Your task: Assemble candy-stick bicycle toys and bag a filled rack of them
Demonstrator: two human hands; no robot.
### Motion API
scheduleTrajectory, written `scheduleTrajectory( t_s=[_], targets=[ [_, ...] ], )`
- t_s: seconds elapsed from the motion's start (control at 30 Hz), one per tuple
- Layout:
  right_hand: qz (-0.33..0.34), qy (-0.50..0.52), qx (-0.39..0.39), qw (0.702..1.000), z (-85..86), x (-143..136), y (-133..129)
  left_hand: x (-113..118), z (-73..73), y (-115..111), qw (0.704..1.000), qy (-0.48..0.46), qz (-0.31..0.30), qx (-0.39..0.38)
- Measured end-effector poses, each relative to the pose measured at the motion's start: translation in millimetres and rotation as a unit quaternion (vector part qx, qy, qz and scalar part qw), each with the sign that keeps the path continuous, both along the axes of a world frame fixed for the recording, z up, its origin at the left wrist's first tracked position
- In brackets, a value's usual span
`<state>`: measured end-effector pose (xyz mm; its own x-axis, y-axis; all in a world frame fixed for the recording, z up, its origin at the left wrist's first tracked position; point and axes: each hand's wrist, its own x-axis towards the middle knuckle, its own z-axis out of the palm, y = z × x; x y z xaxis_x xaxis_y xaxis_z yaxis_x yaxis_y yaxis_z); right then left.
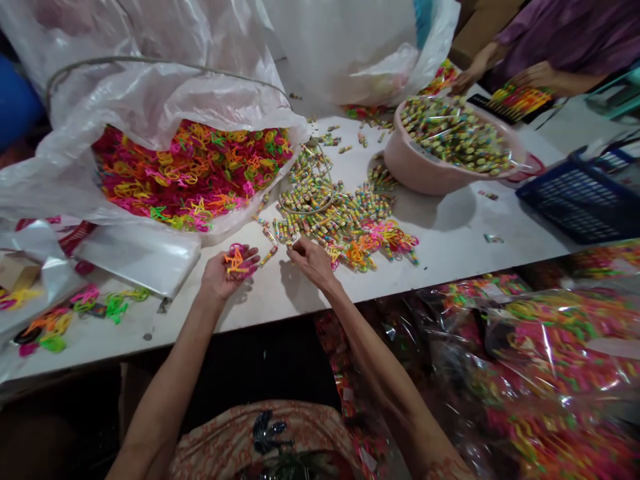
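Palm up, my left hand (pixel 223 275) holds a few pink and orange plastic pieces (pixel 237 262) above the white table's front edge. My right hand (pixel 311 261) has its fingers pinched at the near side of a heap of small striped tubes (pixel 340 212); what lies between the fingertips is too small to name. A clear round container (pixel 306 190) of the same tubes lies within the heap. Pink, orange and yellow pieces (pixel 387 239) are piled at the heap's right. Behind my left hand, a large plastic bag (pixel 200 100) stands open, full of bright plastic pieces (pixel 195 170).
A pink basin (pixel 425 167) of striped tubes stands right of the heap, with a blue basket (pixel 583 193) beyond it. Clear plastic sleeves (pixel 137 257) lie at left. A person's hands (pixel 535 75) hold colourful pieces at upper right. Filled bags (pixel 565 347) lie below the table.
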<state>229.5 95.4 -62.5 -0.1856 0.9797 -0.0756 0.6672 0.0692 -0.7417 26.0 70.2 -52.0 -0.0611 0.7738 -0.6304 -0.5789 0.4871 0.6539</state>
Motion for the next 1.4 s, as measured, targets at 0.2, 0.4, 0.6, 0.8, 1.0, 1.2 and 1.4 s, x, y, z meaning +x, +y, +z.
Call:
scheduleTrajectory(
  t_s=[0.2, 0.4, 0.6, 0.8, 1.0, 1.2, 1.4],
  targets=[
    [-0.003, 0.362, -0.167, 0.917, -6.7, -13, -35, 19, -4.6, -33, 0.995, -0.093, -0.016, -0.038],
    [-0.018, 0.419, -0.202, 0.885, 0.0, -19, -62, 24, -0.1, -49, 0.997, -0.056, -0.041, 0.046],
    [-0.038, 0.451, -0.204, 0.868, -2.0, -19, -70, 31, -0.3, -52, 0.995, -0.041, -0.05, 0.079],
    [-0.038, 0.483, -0.254, 0.837, -8.6, -18, -74, 43, -1.5, -53, 0.995, 0.038, -0.035, 0.085],
    [-0.041, 0.51, -0.304, 0.804, -8.4, -17, -76, 49, -0.6, -51, 0.988, 0.108, -0.03, 0.106],
    [-0.03, 0.503, -0.34, 0.794, -10.3, -9, -76, 48, -5.3, -54, 0.974, 0.157, -0.078, 0.141],
    [-0.039, 0.5, -0.368, 0.783, -12.3, -5, -75, 52, -14.6, -54, 0.959, 0.206, -0.087, 0.175]
  ],
)
